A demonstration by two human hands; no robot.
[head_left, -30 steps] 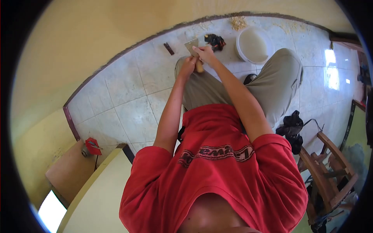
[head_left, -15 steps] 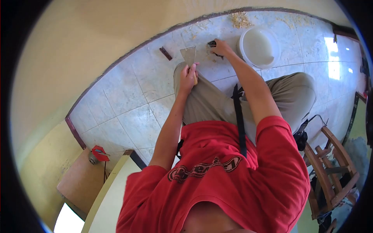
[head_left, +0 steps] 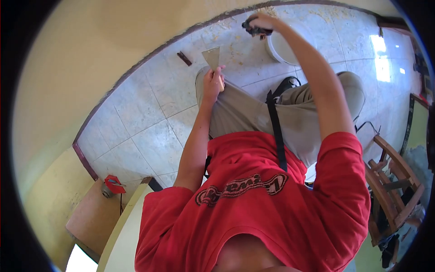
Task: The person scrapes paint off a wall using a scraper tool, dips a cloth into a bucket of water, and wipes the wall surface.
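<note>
My left hand point(head_left: 212, 85) rests over my left knee, closed around the handle of a scraper point(head_left: 212, 58). The scraper's broad metal blade points up and away from me. Stretched far forward, my right hand point(head_left: 264, 21) is closed on a crumpled dark rag point(head_left: 254, 30). The rag is above the tiled floor near the wall. My right forearm partly covers a white bucket point(head_left: 273, 49), which stands just beyond my legs; pale liquid showed in it earlier. Left of the scraper blade, a short dark brown strip point(head_left: 184, 58) lies on the tiles.
Pale scraps and shavings point(head_left: 330, 12) litter the floor along the wall. A dark skirting point(head_left: 136, 68) curves along the wall base. At the right is a wooden chair-like frame point(head_left: 398, 190). A red object point(head_left: 114, 184) sits at the left by a brown board point(head_left: 93, 217).
My right hand has lifted the dark rag off the floor and carried it forward toward the wall. My left hand still holds the scraper. The view has shifted slightly.
</note>
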